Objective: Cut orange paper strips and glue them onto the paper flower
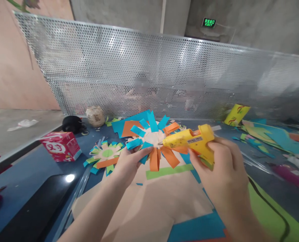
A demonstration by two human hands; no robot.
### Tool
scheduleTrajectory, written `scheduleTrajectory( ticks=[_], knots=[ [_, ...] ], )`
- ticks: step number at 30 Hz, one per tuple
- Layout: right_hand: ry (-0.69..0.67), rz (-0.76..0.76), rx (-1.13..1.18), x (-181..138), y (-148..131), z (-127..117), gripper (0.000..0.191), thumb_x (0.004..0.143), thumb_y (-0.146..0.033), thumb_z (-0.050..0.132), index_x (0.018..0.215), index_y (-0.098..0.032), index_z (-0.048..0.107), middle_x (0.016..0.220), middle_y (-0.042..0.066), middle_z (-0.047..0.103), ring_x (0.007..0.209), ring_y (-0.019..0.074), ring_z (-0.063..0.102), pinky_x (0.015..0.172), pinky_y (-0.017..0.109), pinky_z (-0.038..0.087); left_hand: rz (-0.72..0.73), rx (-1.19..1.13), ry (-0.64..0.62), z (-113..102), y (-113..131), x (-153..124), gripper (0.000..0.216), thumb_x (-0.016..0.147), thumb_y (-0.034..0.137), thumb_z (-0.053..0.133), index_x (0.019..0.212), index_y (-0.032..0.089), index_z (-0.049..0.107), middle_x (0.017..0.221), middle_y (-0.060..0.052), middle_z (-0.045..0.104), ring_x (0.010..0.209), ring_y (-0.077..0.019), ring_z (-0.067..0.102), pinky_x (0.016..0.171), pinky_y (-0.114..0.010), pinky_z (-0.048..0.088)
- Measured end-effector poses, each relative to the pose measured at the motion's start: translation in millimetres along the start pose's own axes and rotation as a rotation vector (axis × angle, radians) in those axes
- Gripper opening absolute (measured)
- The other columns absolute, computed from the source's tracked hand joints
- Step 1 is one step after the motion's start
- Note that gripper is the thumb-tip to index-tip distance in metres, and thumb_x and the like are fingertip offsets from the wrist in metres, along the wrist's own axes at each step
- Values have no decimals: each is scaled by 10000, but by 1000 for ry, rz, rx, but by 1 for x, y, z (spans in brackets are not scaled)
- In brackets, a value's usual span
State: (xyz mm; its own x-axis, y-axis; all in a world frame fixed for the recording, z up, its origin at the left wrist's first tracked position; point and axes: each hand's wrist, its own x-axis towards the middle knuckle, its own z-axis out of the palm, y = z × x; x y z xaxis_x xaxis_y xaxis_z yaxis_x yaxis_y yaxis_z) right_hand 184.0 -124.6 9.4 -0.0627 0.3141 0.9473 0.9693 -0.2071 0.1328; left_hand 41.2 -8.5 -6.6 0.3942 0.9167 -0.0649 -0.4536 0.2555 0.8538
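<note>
Paper flower [152, 138]: located directly ahead of me, between my hands, above the pale card sheets [149, 205] that lie on the surface [20, 181]. My left hand [131, 161] pinches the flower at its near left edge, thumb on top of a blue strip; the fingers underneath are hidden. My right hand [222, 164] is wrapped around the handle of the yellow glue gun [184, 138]; whether the trigger is pressed I cannot tell. The nozzle points at the right part of the centre disc, near the roots of the orange strips; I cannot tell whether it touches the paper, and no glue bead is visible. For a clean joint, I judge that I should steady the flower, apply a small dot rather than a line, and press the strip down at once, before the glue sets. I should treat the nozzle as hot and aim it away from my left thumb, which sits close to it. Appearance: a round, pale centre with strips radiating outward, blue at the left and top, orange at the right and bottom. Several strips are bent over into loops; the topmost blue ones stand out flatter.
</note>
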Motion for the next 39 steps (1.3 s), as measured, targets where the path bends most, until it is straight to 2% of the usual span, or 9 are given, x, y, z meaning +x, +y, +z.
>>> scheduleTrajectory(
  ticks=[8, 11, 14, 18, 22, 26, 29, 34, 39],
  knots=[
    [-152, 456, -37, 0, 36, 8, 328, 626, -395, 603, 823, -178, 455, 784, 79, 543, 757, 231, 546, 604, 316, 442, 39, 22, 8, -4, -1, 4, 325, 484, 146, 743, 771, 139, 590, 830, -50, 651, 794, -185, 618, 685, -263, 503],
    [-389, 767, -153, -8, 82, 20, 337, 625, -429, 564, 819, -159, 515, 762, 115, 560, 721, 271, 556, 561, 344, 423, 44, 8, -25, -5, -3, 5, 319, 510, 152, 731, 796, 148, 590, 844, -41, 647, 814, -176, 611, 712, -268, 492],
    [-809, 1013, -271, -27, 128, 34, 286, 625, -403, 544, 737, -143, 580, 690, 153, 573, 683, 291, 567, 515, 343, 402, 34, -11, -45, -3, -3, 3, 308, 521, 137, 723, 797, 150, 588, 850, -33, 646, 812, -158, 610, 725, -252, 482],
    [-926, 1063, -305, -46, 151, 45, 186, 543, -320, 612, 658, -175, 610, 637, 124, 595, 637, 284, 575, 509, 355, 398, 38, -51, -73, 1, -3, -2, 275, 507, 122, 725, 745, 134, 588, 820, -35, 646, 788, -157, 613, 732, -253, 477],
    [-795, 1026, -297, -29, 115, 38, 389, 671, -489, 475, 744, -131, 606, 839, 234, 596, 789, 343, 558, 585, 426, 393, 74, -32, -138, 2, -5, -4, 258, 541, 142, 709, 773, 140, 598, 846, -42, 649, 796, -160, 610, 727, -259, 474],
    [-806, 802, 676, 5, 48, 29, 500, 757, -587, 267, 689, -201, 579, 722, 88, 626, 681, 232, 578, 562, 331, 415, 105, 8, -128, 0, -7, -3, 242, 545, 163, 709, 762, 149, 604, 839, -41, 653, 796, -159, 609, 714, -250, 472],
    [-914, 845, 1139, 15, 10, 31, 399, 687, -577, 443, 716, -200, 572, 695, 43, 621, 631, 203, 585, 492, 287, 429, 134, 20, -140, -1, -7, -2, 226, 554, 178, 703, 753, 163, 597, 841, -35, 651, 807, -161, 604, 739, -268, 463],
    [-655, 1095, 1158, 4, -8, 44, 359, 557, -444, 650, 795, -180, 601, 788, 51, 646, 728, 217, 603, 614, 311, 473, 173, 92, -57, 1, -8, -4, 305, 532, 166, 713, 796, 180, 561, 823, -9, 627, 787, -151, 593, 693, -261, 465],
    [-553, 1047, 1087, -8, -7, 47, 327, 584, -393, 657, 812, -163, 611, 815, 60, 652, 743, 210, 601, 630, 291, 466, 137, 173, -115, 3, -14, -7, 313, 540, 154, 713, 799, 174, 539, 820, -17, 613, 778, -145, 585, 683, -251, 463]
  ],
)
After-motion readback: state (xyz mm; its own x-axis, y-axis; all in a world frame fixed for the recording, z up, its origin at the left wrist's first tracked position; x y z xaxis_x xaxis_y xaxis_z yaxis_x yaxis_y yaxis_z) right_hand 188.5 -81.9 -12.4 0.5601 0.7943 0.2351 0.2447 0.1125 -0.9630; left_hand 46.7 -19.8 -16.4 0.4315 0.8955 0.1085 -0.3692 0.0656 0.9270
